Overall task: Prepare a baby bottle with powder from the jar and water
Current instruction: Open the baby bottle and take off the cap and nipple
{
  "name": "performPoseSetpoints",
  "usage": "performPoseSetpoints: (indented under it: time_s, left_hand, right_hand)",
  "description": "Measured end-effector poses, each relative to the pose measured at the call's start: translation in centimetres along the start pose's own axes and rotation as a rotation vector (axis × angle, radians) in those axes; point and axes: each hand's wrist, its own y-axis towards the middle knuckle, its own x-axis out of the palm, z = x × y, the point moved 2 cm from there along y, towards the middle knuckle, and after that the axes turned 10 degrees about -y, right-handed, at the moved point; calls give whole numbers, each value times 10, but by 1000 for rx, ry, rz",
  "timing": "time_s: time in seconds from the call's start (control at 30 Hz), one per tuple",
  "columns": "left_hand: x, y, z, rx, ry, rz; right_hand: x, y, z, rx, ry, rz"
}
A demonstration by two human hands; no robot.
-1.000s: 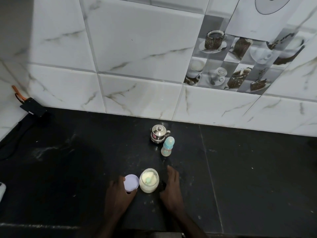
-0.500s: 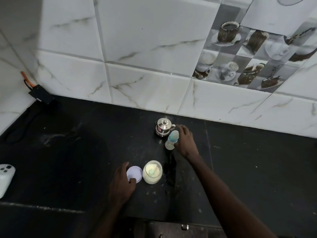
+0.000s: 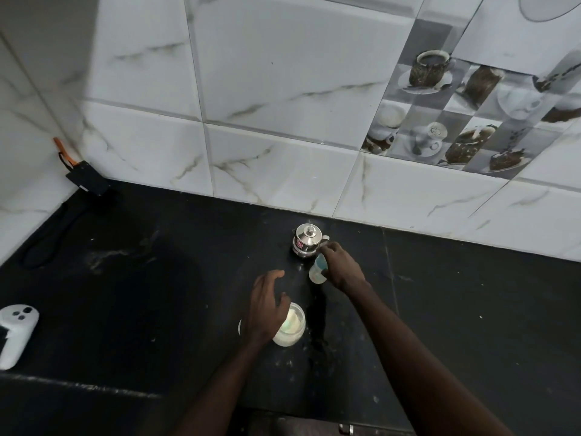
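Note:
A small baby bottle (image 3: 317, 272) with a pale blue cap stands on the black counter, and my right hand (image 3: 341, 265) grips its top. Just behind it sits a little steel pot (image 3: 305, 240) with a lid and spout. Nearer to me is the open glass jar (image 3: 290, 328) of pale powder. My left hand (image 3: 267, 305) hovers over the jar's left side with fingers spread and relaxed, holding nothing. The jar's white lid (image 3: 240, 326) lies on the counter to the jar's left, almost wholly hidden under that hand.
The black stone counter (image 3: 471, 325) meets a white tiled wall (image 3: 283, 121) at the back. A white controller (image 3: 15, 332) lies at the left edge. A black box with an orange cable (image 3: 89, 180) sits in the back left corner.
My left hand has let go of the white lid and lifted forward over the jar. My right hand has closed round the top of the baby bottle.

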Motion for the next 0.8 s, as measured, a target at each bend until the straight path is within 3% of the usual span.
performPoseSetpoints:
  time_s: [0.17,0.8]
  left_hand:
    - [16,12,3,51,34,-67]
    - [41,33,4,-34,84,-270]
  right_hand:
    - [4,6,-2,4,-10,0]
    - [7,-6,9,5,-1,-37]
